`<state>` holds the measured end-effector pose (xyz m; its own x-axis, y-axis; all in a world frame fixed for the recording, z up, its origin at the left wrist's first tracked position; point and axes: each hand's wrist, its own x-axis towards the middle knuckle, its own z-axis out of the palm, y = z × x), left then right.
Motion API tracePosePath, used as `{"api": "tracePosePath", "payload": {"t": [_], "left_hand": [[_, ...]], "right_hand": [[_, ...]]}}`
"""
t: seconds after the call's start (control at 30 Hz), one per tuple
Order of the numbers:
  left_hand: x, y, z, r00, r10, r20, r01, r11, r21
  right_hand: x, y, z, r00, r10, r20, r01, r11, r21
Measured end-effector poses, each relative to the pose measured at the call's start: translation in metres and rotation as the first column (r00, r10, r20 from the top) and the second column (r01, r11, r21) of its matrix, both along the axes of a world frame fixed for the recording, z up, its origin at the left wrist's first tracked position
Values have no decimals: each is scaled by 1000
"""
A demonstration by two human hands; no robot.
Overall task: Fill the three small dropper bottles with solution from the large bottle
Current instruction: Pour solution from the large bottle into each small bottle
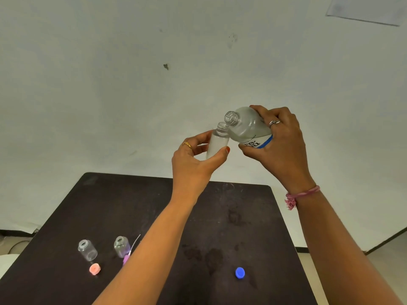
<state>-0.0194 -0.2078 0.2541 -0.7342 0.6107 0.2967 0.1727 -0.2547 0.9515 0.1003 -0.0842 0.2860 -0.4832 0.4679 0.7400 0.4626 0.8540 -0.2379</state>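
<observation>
Holding both bottles up above the table (154,208), the person works at chest height against a pale wall. The right hand (279,146) is wrapped around the large bottle (246,126), which is uncapped and tilted with its open neck pointing down and left, just above and beside the mouth of a small bottle (218,142). The left hand (193,164) pinches that small bottle between thumb and fingers, holding it nearly upright and uncapped. Both look cloudy white; how much liquid either holds cannot be told.

Small bottles count three: one in hand and two standing on the table at lower left, a left one (87,249) and a right one (121,246), both open and clear. Whether they hold liquid cannot be told.

Caps on the table count three: a pink cap (95,269) just in front of the left bottle, a purple dropper cap (126,258) touching the right one, partly hidden by the left forearm, and a blue cap (240,272) well apart to the right.
</observation>
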Motion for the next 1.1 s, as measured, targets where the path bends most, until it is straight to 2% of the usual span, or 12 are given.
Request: {"api": "tracePosePath", "payload": {"t": [0.83,0.97,1.1], "left_hand": [[-20,-2,-20,999,26,33,-25,999,-28],[-27,-6,-26,1000,16,26,-15,999,-36],[-35,-10,-38,1000,0,29,2,998,-68]], "right_hand": [[-16,-10,-34,1000,-19,12,21,965,-262],[-18,-12,-42,998,6,-70,-33,919,-393],[-22,-11,-57,977,47,-209,-161,803,-573]]}}
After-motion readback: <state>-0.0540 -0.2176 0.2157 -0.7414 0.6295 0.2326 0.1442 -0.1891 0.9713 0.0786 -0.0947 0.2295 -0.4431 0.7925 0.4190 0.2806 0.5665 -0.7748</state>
